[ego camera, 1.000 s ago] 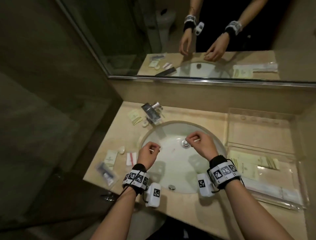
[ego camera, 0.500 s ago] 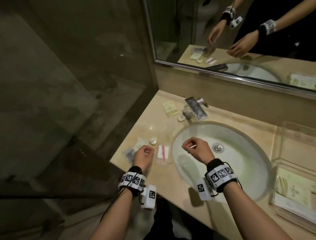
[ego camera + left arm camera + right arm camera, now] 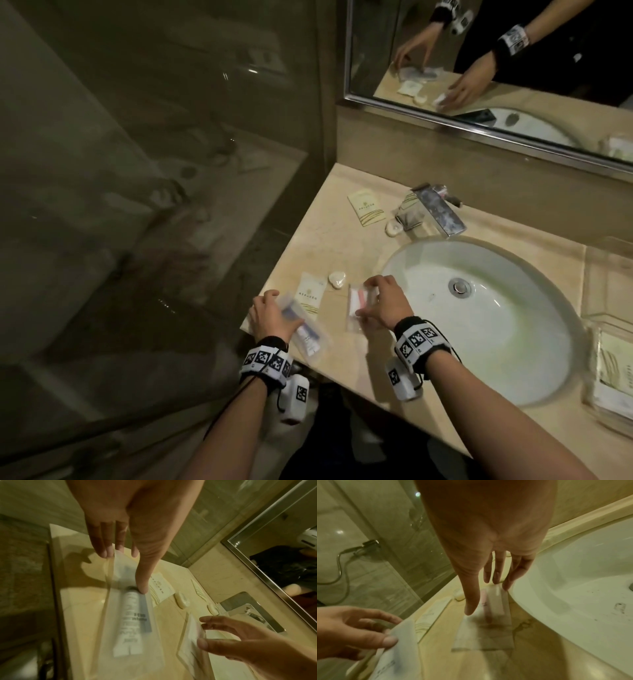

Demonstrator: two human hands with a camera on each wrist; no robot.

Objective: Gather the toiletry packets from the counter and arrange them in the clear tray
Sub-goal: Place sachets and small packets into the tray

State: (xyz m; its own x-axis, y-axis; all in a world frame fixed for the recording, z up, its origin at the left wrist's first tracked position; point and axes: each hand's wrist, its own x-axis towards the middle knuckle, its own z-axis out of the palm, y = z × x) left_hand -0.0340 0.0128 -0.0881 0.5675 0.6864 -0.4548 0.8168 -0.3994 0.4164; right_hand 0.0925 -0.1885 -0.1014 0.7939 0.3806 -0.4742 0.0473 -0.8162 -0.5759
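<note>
At the counter's left front corner my left hand [image 3: 286, 308] [image 3: 126, 572] pinches a clear packet holding a white tube [image 3: 308, 337] [image 3: 132, 622], thumb on the tube's cap, fingers at the far edge. My right hand [image 3: 364, 298] [image 3: 483, 596] is spread over a clear packet with a pink-and-white item [image 3: 358, 303] [image 3: 488, 615], straight fingertips on its far edge, thumb near its other end. A cream packet [image 3: 310, 296] lies between the two hands, another cream packet [image 3: 366, 207] by the faucet. The clear tray [image 3: 591, 342] at the far right holds cream packets.
The white sink [image 3: 479, 325] fills the middle of the counter, with the chrome faucet [image 3: 438, 212] behind it. Two small wrapped soaps [image 3: 337, 279] [image 3: 394, 228] lie on the counter. A glass shower wall stands at the left, a mirror above the back ledge.
Both hands have moved left from over the sink, opened from loose fists and come down onto the two clear packets. My view has swung left with them.
</note>
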